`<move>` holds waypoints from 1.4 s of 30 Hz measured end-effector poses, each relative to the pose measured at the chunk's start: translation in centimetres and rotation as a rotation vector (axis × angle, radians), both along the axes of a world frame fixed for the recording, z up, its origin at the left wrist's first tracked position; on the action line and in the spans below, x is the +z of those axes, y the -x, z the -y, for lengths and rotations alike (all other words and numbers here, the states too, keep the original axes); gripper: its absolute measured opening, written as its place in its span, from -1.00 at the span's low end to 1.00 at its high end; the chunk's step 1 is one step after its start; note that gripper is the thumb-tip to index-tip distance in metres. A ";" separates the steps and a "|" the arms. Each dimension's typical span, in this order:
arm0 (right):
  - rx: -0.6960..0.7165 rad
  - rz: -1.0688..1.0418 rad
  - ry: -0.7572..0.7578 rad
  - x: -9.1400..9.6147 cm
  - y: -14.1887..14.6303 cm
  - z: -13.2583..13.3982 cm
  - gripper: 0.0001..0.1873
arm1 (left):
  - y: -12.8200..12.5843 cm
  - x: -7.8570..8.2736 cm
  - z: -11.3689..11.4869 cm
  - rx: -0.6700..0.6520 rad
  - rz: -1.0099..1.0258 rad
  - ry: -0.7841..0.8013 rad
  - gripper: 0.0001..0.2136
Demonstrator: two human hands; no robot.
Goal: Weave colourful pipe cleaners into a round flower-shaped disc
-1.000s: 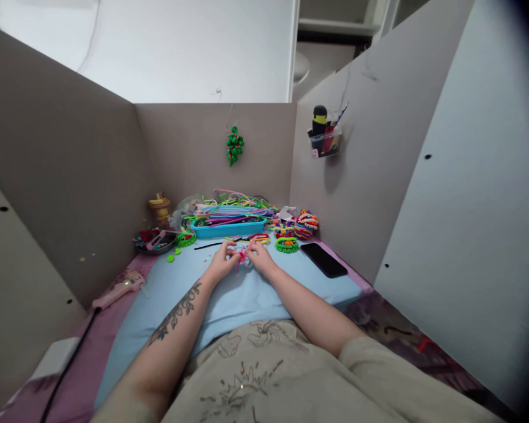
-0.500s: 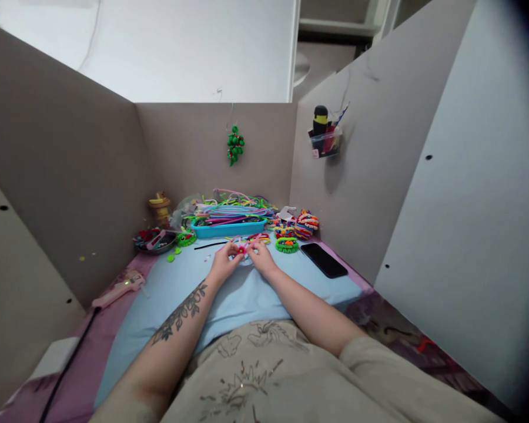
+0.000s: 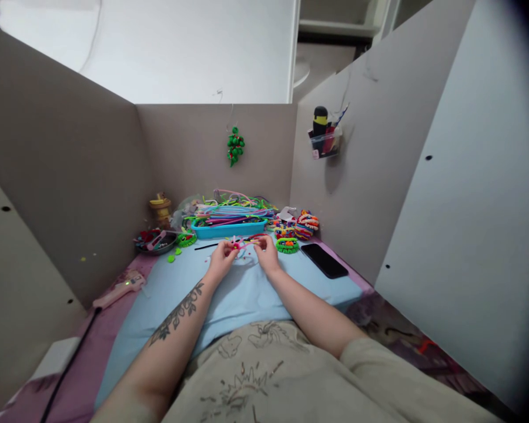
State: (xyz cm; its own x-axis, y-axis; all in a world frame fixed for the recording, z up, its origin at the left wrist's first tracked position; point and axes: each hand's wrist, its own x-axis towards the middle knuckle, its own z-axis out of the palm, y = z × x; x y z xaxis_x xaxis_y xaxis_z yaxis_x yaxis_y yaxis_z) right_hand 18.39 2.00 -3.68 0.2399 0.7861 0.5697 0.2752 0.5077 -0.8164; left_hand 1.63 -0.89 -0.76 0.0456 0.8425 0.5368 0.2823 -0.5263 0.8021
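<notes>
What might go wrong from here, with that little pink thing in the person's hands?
The pink piece is pinched in the left hand and stretches to the right hand; a hard pull might bend it or slip it free.
What looks like a glue gun shows a lit green light; if hot, it could burn a stray arm or the purplish cloth.
</notes>
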 end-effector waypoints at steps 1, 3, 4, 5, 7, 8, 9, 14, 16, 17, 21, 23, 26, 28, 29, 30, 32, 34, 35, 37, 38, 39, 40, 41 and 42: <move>-0.012 0.004 -0.004 0.0 -0.1 0.0 -0.70 | 0.0 0.0 0.0 -0.006 0.004 0.008 -0.79; -0.023 0.024 -0.008 0.0 -0.2 0.0 -0.68 | 0.0 0.0 0.1 -0.025 0.006 0.023 -0.79; -0.025 0.036 -0.009 0.0 -0.2 0.0 -0.69 | 0.0 0.0 0.1 -0.036 0.005 0.031 -0.78; -0.025 0.046 -0.009 0.0 -0.2 0.0 -0.71 | 0.0 0.0 0.1 -0.047 0.002 0.037 -0.78; -0.024 0.059 -0.006 0.1 -0.2 0.0 -0.76 | -0.1 0.0 0.3 -0.073 -0.007 0.048 -0.78; -0.022 0.063 -0.004 0.1 -0.3 0.0 -0.78 | -0.1 0.0 0.3 -0.084 -0.012 0.052 -0.78; -0.021 0.066 -0.001 0.1 -0.3 0.0 -0.80 | -0.1 0.0 0.4 -0.095 -0.017 0.056 -0.78; -0.011 0.058 0.008 0.6 -0.6 0.2 -0.83 | -0.1 -0.2 0.2 -0.103 -0.041 0.069 -0.80; 0.011 0.043 0.005 0.8 -0.6 0.5 -0.84 | 0.0 -0.4 0.1 -0.092 -0.044 0.073 -0.79; 0.027 0.033 0.001 1.0 -0.6 0.7 -0.84 | 0.0 -0.4 0.0 -0.087 -0.044 0.076 -0.79; 0.118 -0.026 -0.002 1.3 0.0 1.3 -0.82 | 0.0 -0.4 0.0 -0.091 -0.044 0.088 -0.78; 0.161 -0.067 0.019 1.3 0.3 1.4 -0.81 | -0.1 -0.3 0.2 -0.104 -0.043 0.094 -0.79; 0.199 -0.126 0.057 1.1 0.4 1.2 -0.83 | -0.2 0.0 0.5 -0.124 -0.032 0.103 -0.80; 0.224 -0.156 0.083 1.0 0.3 0.8 -0.87 | -0.3 0.1 0.7 -0.138 -0.019 0.110 -0.79; 0.243 -0.168 0.098 0.9 0.3 0.6 -0.86 | -0.3 0.2 0.7 -0.145 -0.011 0.114 -0.78; 0.264 -0.178 0.114 0.9 0.2 0.5 -0.84 | -0.4 0.2 0.7 -0.151 -0.001 0.118 -0.77; 0.309 -0.195 0.141 0.9 0.2 0.3 -0.77 | -0.4 0.3 0.7 -0.158 0.022 0.125 -0.75; 0.355 -0.207 0.164 1.0 0.2 0.4 -0.72 | -0.3 0.3 0.5 -0.159 0.047 0.131 -0.73; 0.380 -0.210 0.174 1.0 0.3 0.5 -0.71 | -0.3 0.3 0.4 -0.158 0.059 0.133 -0.72; 0.436 -0.211 0.189 1.2 0.5 0.9 -0.72 | -0.2 0.2 0.3 -0.155 0.079 0.138 -0.70; 0.466 -0.210 0.193 1.3 0.7 1.1 -0.72 | -0.2 0.2 0.2 -0.154 0.087 0.141 -0.69; 0.495 -0.207 0.194 1.4 0.8 1.4 -0.71 | -0.2 0.2 0.2 -0.153 0.093 0.144 -0.68; 0.522 -0.204 0.193 1.5 1.0 1.6 -0.69 | -0.2 0.2 0.2 -0.152 0.099 0.146 -0.68; 0.546 -0.201 0.189 1.6 1.1 1.9 -0.65 | -0.1 0.2 0.2 -0.151 0.105 0.148 -0.68; 0.563 -0.197 0.184 1.7 1.2 2.1 -0.59 | -0.1 0.2 0.2 -0.149 0.109 0.150 -0.68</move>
